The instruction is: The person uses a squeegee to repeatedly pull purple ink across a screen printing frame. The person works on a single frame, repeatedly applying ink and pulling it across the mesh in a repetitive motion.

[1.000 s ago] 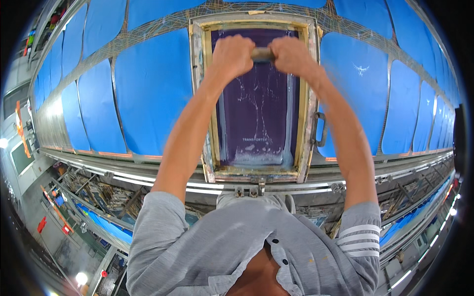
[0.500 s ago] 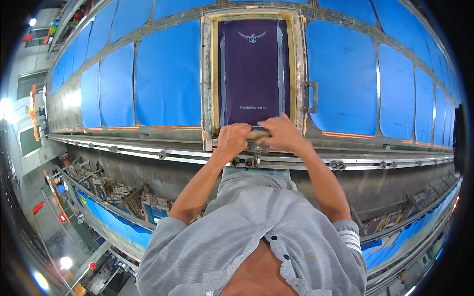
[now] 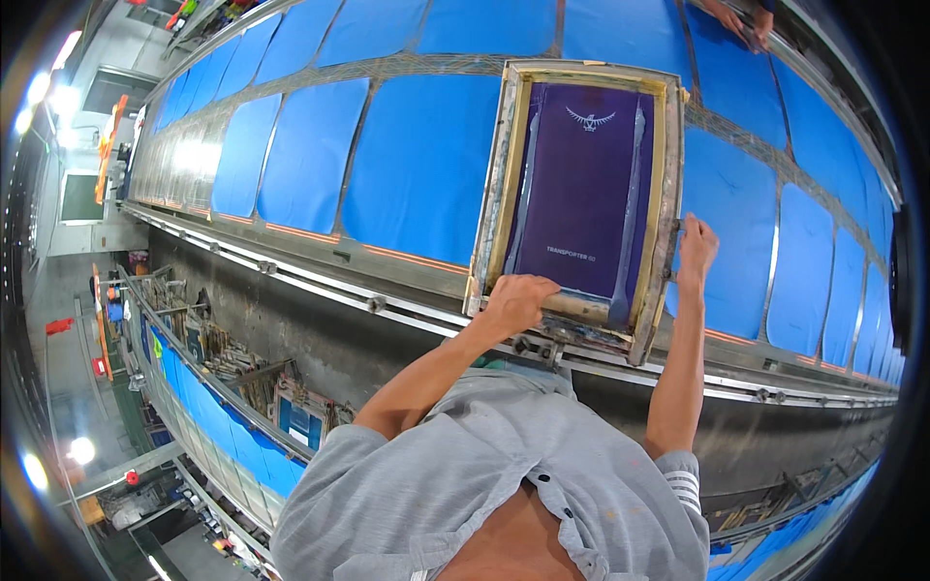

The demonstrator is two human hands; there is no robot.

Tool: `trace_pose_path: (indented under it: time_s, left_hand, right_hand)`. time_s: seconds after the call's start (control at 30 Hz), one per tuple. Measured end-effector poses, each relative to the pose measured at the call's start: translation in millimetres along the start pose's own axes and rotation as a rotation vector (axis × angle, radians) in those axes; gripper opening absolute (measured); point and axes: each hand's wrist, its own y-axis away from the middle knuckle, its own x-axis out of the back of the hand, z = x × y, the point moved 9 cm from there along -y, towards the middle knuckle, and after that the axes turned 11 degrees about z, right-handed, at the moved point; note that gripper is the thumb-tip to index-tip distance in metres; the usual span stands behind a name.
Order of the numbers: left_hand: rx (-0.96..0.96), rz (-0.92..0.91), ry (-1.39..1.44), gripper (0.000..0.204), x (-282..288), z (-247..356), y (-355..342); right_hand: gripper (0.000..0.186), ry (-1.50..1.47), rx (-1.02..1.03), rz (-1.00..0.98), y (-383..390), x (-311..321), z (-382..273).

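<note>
A printing screen (image 3: 585,184) with dark purple mesh and a pale bird emblem sits in a worn frame (image 3: 667,116) over the table. Along its near end lies a squeegee (image 3: 579,308) with a rounded, light handle. My left hand (image 3: 520,302) is closed on the squeegee's left end, at the near edge of the frame. On the right side, my right hand (image 3: 697,250) is closed around the frame's side handle, which it mostly hides. Blue sheets (image 3: 417,169) lie flat on the table on both sides of the screen.
A metal rail (image 3: 378,304) with clamps runs along the table's near edge, between me and the screen. Another person's hands (image 3: 754,29) are over the blue sheets at the far right. Behind me, a second table holds more blue sheets (image 3: 218,407), with frames stored beneath.
My right hand has left the squeegee and taken the frame's side handle. My left hand stays on the squeegee. In view, the screen appears farther right and tilted, and the whole view has turned.
</note>
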Motion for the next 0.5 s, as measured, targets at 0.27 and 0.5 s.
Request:
trace_pose_path:
  time_s: [0.27,0.5]
  left_hand:
    - [0.051,-0.004,-0.055,0.041,108,-141,31]
    - [0.051,-0.087,-0.148,0.04,154,-223,51]
  right_hand:
    - [0.033,-0.026,0.216,0.011,102,-154,-8]
    - [0.034,-0.025,0.11,0.013,166,-239,17]
